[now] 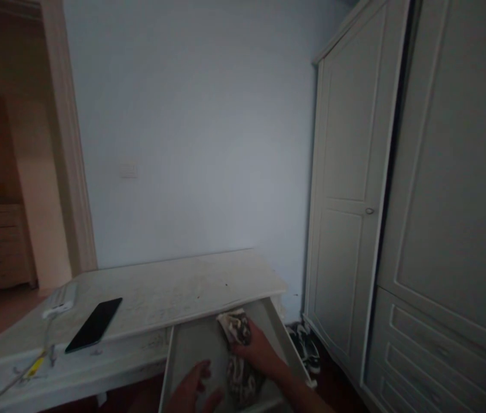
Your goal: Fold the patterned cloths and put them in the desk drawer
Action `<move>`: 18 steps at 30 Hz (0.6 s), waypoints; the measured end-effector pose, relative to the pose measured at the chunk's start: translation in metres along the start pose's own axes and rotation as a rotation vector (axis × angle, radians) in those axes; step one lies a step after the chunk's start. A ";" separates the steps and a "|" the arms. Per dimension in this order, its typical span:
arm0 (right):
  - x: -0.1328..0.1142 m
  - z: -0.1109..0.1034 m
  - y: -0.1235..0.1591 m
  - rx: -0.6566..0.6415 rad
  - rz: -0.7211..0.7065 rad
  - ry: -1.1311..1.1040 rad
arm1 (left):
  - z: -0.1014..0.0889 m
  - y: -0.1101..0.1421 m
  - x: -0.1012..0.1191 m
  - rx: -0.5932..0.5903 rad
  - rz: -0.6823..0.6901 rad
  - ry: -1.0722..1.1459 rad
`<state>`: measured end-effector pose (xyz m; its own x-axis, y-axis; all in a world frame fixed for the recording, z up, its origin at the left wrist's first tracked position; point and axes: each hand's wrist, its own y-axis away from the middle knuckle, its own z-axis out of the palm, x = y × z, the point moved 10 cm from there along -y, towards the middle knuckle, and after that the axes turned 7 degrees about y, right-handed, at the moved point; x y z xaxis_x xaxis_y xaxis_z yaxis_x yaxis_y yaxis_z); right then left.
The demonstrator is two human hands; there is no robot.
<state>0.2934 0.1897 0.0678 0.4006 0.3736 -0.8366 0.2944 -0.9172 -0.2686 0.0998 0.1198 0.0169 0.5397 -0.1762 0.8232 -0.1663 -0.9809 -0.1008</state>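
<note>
My right hand (260, 353) grips a patterned brown and white cloth (239, 378), part of which shows above my fingers and part hangs below them. It is over the pulled-out drawer (200, 338) of a white desk. To the left, my left hand (195, 390) is over the same drawer with its fingers apart, holding nothing. A gap separates it from the cloth. The cloth's exact kind is hard to make out in the dim light.
A black phone or tablet (94, 324) lies on the worn white desk top (174, 287). Left of it are a white power strip (61, 299) and its cable. Shoes (307, 347) stand on the floor between the desk and the white wardrobe (346, 201). A doorway opens at left.
</note>
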 end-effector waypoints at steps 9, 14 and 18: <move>-0.078 0.040 0.008 0.020 -0.058 -0.494 | 0.000 -0.015 0.018 0.107 0.018 0.240; -0.049 0.024 0.003 0.113 0.101 -0.510 | -0.038 -0.013 0.010 0.237 -0.147 0.569; -0.008 0.005 0.006 0.274 0.304 -0.398 | -0.055 -0.019 0.037 0.237 -0.189 0.729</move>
<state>0.2877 0.1808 0.0705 0.0589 0.0547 -0.9968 -0.0402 -0.9976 -0.0571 0.0775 0.1369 0.0800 -0.1496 0.0130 0.9887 0.0987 -0.9947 0.0280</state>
